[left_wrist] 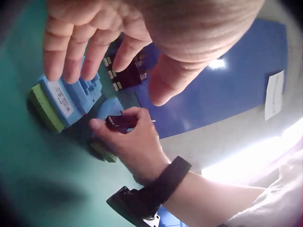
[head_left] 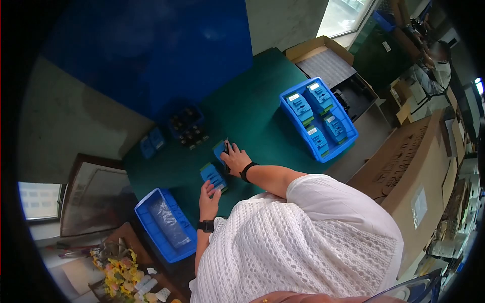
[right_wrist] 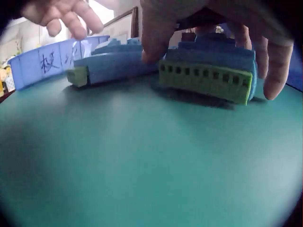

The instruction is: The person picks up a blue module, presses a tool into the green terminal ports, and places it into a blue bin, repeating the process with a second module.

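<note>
My right hand (head_left: 236,160) holds a small black part (left_wrist: 122,122) with a light metal tip. It is right over a blue module (head_left: 219,149), and its fingers reach down on both sides of the module in the right wrist view. A green terminal strip (right_wrist: 206,80) runs along that module's edge. Beside it on the table lies a second blue module (head_left: 212,173) with a white label. My left hand (head_left: 207,203) hovers at this second module, fingers loosely extended and holding nothing.
A blue bin (head_left: 323,158) at right holds several blue modules. Another blue bin (head_left: 183,252) with clear plastic stands at front left. Farther back are a dark box of black parts (head_left: 188,126) and more blue modules (head_left: 151,143). A large carton (head_left: 399,174) flanks the right side.
</note>
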Motion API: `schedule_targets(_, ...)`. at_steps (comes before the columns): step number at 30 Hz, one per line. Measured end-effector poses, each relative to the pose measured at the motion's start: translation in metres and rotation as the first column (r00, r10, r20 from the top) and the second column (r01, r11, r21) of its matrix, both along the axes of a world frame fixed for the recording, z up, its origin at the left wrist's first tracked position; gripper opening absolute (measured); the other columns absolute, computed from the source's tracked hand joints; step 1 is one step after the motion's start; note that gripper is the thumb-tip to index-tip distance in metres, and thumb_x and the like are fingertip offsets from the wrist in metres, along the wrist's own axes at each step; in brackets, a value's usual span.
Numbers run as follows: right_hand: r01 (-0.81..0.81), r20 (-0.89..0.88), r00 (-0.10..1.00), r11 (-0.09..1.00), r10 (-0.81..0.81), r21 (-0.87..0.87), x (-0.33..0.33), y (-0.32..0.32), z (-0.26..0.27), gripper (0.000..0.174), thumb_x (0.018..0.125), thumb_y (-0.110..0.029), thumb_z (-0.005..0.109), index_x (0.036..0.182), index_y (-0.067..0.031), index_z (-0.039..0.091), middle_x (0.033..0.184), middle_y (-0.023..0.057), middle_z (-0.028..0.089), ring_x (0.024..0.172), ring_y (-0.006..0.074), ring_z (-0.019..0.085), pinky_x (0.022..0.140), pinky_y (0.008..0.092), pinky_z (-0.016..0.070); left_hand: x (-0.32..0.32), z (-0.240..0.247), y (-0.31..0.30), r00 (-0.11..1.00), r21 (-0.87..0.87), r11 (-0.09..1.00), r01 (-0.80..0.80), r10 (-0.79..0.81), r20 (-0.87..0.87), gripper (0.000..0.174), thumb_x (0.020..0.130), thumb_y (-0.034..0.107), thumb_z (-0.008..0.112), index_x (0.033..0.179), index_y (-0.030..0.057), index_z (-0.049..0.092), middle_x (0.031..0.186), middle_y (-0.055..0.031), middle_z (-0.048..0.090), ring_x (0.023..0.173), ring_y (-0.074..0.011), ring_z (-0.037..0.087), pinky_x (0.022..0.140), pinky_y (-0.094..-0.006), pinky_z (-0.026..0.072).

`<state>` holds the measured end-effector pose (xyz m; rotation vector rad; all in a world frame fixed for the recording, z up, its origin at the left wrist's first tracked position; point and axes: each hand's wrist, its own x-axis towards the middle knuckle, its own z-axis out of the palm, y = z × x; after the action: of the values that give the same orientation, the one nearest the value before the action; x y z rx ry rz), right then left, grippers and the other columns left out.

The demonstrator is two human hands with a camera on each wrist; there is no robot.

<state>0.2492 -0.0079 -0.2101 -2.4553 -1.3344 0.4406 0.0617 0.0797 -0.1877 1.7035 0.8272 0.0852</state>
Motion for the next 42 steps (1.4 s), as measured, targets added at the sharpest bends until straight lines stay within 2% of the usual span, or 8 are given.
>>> schedule_targets(8,0.338,-0.514,0.845,0.892,-0.147,0.299,0.012,-0.007,-0.005,0.056,0.056,-0.017,0.077,0.101,-0.0058,0.045,0.098,0.0207,0.055,0.087,0.0369,0.057,0.08,0.0404,0.0459,0.023,0.015,0.001,0.984,-0.368,0.924,-0.104,0.15,0.097,0.063,0.085,0.025,0.061,0.134,0.0057,0.028,0.116,-0.0114,0.05,0.095,-0.0183,0.054,0.074,-0.0268,0.0475)
schedule_targets(11,0.271,-0.645,0.757,0.849,0.104,0.454,0.001,-0.019,0.055,0.056,0.055,-0.018,0.077,0.099,-0.0066,0.045,0.091,0.0217,0.055,0.088,0.0394,0.055,0.077,0.042,0.0455,0.042,0.047,-0.006,0.958,-0.6,0.795,-0.086,0.231,0.169,0.064,0.084,0.028,0.062,0.134,0.008,0.027,0.118,-0.0091,0.049,0.102,-0.0194,0.052,0.079,-0.0304,0.0475)
schedule_targets(18,-0.152,-0.164,0.907,0.664,0.387,0.732,-0.016,-0.045,0.153,0.047,0.059,-0.011,0.077,0.097,-0.0097,0.05,0.136,0.0233,0.035,0.089,0.0356,0.051,0.081,0.0379,0.0444,0.047,0.122,-0.026,0.807,-0.552,0.834,0.024,0.31,0.503,0.072,0.075,0.013,0.072,0.131,0.0125,0.027,0.122,-0.0076,0.045,0.111,-0.0215,0.049,0.093,-0.0359,0.0429)
schedule_targets(24,0.179,-0.361,0.76,0.36,0.54,0.915,0.0,-0.085,0.204,0.013,0.09,-0.013,0.049,0.099,-0.0083,0.042,0.121,0.022,0.052,0.103,0.0271,0.057,0.081,0.0337,0.0462,0.016,0.171,-0.039,0.719,-0.66,0.717,0.223,0.336,0.608,0.075,0.074,0.014,0.072,0.134,0.0132,0.027,0.122,-0.0086,0.047,0.111,-0.0223,0.05,0.093,-0.0403,0.0435)
schedule_targets(28,0.439,-0.477,0.511,0.26,0.715,0.86,0.003,-0.105,0.238,0.033,0.098,-0.038,0.027,0.111,-0.0088,0.038,0.099,0.019,0.062,0.087,0.0257,0.063,0.077,0.0315,0.0471,0.002,0.179,-0.046,0.759,-0.776,0.572,0.265,0.373,0.534,0.075,0.075,0.016,0.072,0.135,0.0115,0.027,0.122,-0.0097,0.048,0.11,-0.0222,0.051,0.093,-0.0413,0.0434)
schedule_targets(33,0.785,-0.551,0.193,0.21,0.812,0.583,-0.001,-0.112,0.24,0.036,0.098,-0.037,0.028,0.102,-0.0079,0.048,0.085,0.0114,0.06,0.065,0.0179,0.057,0.066,0.0268,0.0463,-0.004,0.181,-0.053,0.771,-0.502,0.841,0.201,0.18,0.611,0.071,0.076,0.018,0.072,0.132,0.0058,0.03,0.119,-0.0117,0.049,0.108,-0.0209,0.052,0.093,-0.0374,0.043)
schedule_targets(38,0.562,-0.622,0.533,0.31,0.573,0.767,-0.014,-0.127,0.25,0.023,0.095,-0.024,0.04,0.097,-0.0037,0.05,0.087,0.0095,0.059,0.064,0.0114,0.055,0.065,0.0253,0.0459,-0.013,0.189,-0.066,0.763,0.046,0.997,0.063,-0.078,0.642,0.062,0.072,0.01,0.073,0.124,0.0061,0.041,0.117,-0.0119,0.052,0.105,-0.0242,0.054,0.089,-0.0352,0.0433)
schedule_targets(42,0.258,-0.415,0.691,0.335,0.591,0.906,-0.018,-0.133,0.255,0.019,0.091,-0.02,0.049,0.099,-0.0023,0.048,0.087,0.0122,0.059,0.067,0.0122,0.059,0.086,0.0306,0.0414,-0.014,0.192,-0.066,0.754,0.613,0.786,-0.083,-0.353,0.554,0.056,0.067,0.002,0.072,0.117,0.0074,0.048,0.115,-0.0129,0.054,0.104,-0.0305,0.054,0.088,-0.038,0.0435)
